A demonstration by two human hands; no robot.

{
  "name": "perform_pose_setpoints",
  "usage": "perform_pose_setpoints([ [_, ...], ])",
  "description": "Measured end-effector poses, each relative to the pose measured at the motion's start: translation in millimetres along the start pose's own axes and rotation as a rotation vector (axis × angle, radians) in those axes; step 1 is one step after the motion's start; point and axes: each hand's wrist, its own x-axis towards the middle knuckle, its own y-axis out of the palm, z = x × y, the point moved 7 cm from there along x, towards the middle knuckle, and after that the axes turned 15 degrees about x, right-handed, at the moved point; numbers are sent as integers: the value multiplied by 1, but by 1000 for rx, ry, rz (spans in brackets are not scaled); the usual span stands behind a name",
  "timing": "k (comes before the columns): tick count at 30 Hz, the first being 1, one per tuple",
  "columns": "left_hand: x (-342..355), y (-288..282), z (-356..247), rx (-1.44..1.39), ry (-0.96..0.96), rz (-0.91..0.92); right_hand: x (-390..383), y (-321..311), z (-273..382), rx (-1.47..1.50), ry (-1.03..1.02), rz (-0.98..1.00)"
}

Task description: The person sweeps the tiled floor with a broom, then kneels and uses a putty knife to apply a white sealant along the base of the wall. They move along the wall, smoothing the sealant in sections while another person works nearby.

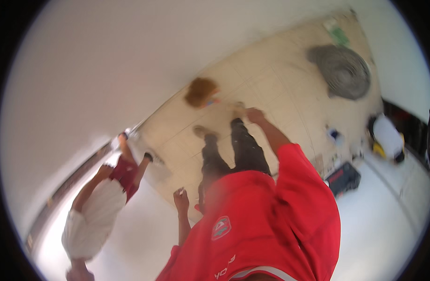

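My right hand is stretched forward with its fingers curled, just beside my right shoe. A pale, blurred shape lies between it and a brown, bushy thing with blue and red bits at one edge, by the wall's foot. Motion blur hides whether the hand holds that thing. Lower down at my left side, my left hand is closed, with a small white thing at its fingers, too small to name.
Another person in a white shirt and dark red shorts is at the left, near the wall. A large grey coiled roll lies on the tiled floor at the far right. A dark case and a white and yellow bundle are to the right.
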Motion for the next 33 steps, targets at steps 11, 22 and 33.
perform_pose_setpoints([
  [11, -5, 3, -17, -16, 95, -152, 3, -177, -131, -261, 92, -402],
  [22, 107, 24, -42, 46, 263, 146, -119, -156, 60, -17, 68, 118],
  [33, 72, -27, -144, 161, 101, -132, 32, -238, -166, 136, 334, -88],
])
